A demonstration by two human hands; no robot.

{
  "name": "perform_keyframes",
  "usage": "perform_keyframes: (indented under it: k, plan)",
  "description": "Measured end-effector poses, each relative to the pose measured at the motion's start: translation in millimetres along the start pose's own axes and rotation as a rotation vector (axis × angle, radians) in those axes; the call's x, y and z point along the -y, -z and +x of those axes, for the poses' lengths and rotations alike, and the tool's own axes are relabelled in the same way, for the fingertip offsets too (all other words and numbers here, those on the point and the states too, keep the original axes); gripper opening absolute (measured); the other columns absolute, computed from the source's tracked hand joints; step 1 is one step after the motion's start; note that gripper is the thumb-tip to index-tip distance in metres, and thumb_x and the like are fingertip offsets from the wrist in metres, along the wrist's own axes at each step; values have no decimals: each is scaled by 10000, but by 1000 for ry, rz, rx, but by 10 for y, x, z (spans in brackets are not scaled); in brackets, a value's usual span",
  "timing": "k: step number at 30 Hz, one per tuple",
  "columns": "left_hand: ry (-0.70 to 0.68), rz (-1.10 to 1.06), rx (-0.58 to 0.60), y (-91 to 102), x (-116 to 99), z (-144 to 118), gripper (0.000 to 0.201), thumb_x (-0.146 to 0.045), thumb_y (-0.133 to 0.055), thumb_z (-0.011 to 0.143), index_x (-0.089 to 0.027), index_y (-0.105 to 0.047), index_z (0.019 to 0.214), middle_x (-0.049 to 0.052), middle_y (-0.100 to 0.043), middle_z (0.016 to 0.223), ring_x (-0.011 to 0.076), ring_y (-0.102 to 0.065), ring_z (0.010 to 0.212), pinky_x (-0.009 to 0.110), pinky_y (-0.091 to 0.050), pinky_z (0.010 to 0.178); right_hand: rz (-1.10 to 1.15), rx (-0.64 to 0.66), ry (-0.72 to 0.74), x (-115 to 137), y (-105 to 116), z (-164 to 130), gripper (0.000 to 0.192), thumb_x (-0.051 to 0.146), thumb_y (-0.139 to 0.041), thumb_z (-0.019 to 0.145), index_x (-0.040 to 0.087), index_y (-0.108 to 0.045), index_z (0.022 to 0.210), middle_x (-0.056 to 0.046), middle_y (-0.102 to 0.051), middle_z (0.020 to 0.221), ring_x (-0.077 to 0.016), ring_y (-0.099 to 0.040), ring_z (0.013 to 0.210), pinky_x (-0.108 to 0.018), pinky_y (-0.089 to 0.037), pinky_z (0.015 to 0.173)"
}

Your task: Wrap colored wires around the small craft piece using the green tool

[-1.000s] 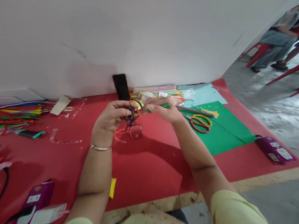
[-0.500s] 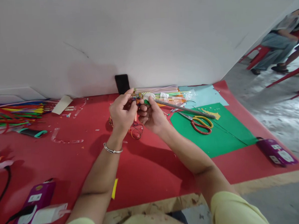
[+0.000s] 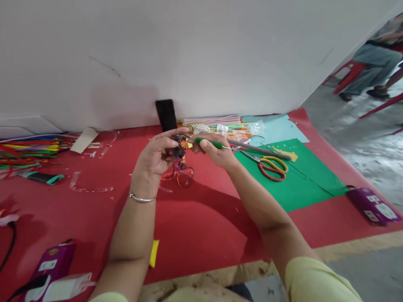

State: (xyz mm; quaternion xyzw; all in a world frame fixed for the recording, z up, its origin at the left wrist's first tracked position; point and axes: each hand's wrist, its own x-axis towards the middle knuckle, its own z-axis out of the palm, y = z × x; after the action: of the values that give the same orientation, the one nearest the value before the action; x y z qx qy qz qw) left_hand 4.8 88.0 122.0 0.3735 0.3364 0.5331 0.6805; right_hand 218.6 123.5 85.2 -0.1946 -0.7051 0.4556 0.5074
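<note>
Multicoloured twisted wire bundle (image 3: pixel 180 152) pinched in left hand (image 3: pixel 154 159); right hand (image 3: pixel 217 151) grip closed round green-handled tool (image 3: pixel 208 144).

Pale yellow short sleeves (image 3: pixel 316 280), bare forearms, perhaps a silver bangle (image 3: pixel 142 198).

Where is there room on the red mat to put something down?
Bare red mat lies between the forearms, and left of the left hand toward the purple box. It is crowded by the scissors, the green paper and the pipe cleaners.
</note>
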Motion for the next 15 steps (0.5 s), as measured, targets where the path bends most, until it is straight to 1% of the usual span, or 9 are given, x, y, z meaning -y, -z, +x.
perform_keyframes:
  k: [2,4,7,10,12,15]
  plan:
    - [-5,4,-2,-6,3,-3,447,-133,-812,613,-113,-894,1052,68,-821,763,112,-648,533,176,-393,437,-88,24,88,86,53,10,539,731,-720,1021,216,-878,995,-40,-742,791,-175,-663,761,-324,-554,745]
    - [-14,3,7,-20,10,-3,422,-151,-853,620,-116,-902,1039,63,-804,742,93,-611,516,167,-376,430,-117,22,128,122,58,13,507,691,-703,1052,219,-883,1012,-39,-752,804,-166,-665,758,-322,-561,763]
    - [-54,-13,29,-46,30,8,373,-184,-927,647,-134,-913,1016,41,-762,691,46,-490,468,151,-277,407,-73,6,133,96,15,10,523,691,-679,1065,210,-875,1003,-31,-744,791,-147,-644,710,-296,-553,702]
    - [-109,-16,22,-61,47,21,334,-166,-973,643,-174,-920,973,46,-790,727,18,-399,440,160,-212,397,-25,-3,120,52,-18,5,563,714,-649,1070,200,-863,984,-34,-751,788,-140,-639,693,-284,-548,669]
    - [-115,-5,25,-63,43,20,324,-154,-982,629,-187,-923,946,48,-805,747,3,-350,422,163,-184,391,-25,1,112,49,-7,3,585,731,-631,1072,201,-861,983,-38,-760,793,-144,-646,698,-292,-558,683]
    - [-86,20,35,-59,10,2,318,-151,-971,622,-181,-926,935,18,-749,664,-1,-323,402,159,-165,381,-93,20,124,84,55,5,567,723,-634,1076,210,-866,1011,-41,-771,811,-161,-679,746,-312,-573,739]
